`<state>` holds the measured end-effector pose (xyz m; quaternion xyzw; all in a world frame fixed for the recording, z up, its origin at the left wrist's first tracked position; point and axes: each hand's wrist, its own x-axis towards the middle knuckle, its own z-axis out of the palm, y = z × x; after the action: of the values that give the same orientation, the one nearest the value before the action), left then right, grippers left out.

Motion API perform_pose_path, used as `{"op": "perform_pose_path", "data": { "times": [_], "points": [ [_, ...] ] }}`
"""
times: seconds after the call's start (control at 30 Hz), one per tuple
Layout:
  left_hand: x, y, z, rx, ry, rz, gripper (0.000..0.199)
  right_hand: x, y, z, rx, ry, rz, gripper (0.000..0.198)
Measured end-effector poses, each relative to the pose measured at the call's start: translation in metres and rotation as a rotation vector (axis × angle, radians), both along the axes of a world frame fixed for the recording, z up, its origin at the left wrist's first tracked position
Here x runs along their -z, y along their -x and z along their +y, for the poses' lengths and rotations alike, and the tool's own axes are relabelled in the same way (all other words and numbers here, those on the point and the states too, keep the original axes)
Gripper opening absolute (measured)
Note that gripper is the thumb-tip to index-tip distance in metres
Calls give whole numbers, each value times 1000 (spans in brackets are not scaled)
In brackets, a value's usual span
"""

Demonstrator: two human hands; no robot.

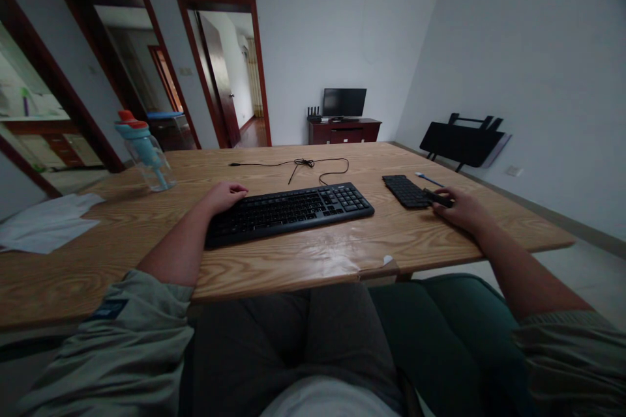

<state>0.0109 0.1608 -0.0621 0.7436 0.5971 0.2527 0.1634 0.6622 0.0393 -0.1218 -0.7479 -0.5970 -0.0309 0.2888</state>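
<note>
A full-size black keyboard lies at a slant on the wooden table in front of me. My left hand is at its back left corner, with the fingers curled together over the edge; the thumb is hidden. To the right lies a smaller black keyboard. Over its right end, my right hand is closed on a small dark stick-like object, whose kind I cannot make out. Just behind that hand is a blue cable with a white end.
The black keyboard cable is looped behind the large keyboard. A clear bottle with a red and blue lid stands at the left, near white paper sheets. The wooden table has its near edge at my lap. A green seat is at the right.
</note>
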Motion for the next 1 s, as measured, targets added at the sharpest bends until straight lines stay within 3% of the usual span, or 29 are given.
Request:
{"op": "perform_pose_path", "data": {
  "times": [1.0],
  "points": [
    [-5, -3, -5, -11, 31, 15, 28, 6, -7, 8, -62, -9, 65, 51]
  ]
}}
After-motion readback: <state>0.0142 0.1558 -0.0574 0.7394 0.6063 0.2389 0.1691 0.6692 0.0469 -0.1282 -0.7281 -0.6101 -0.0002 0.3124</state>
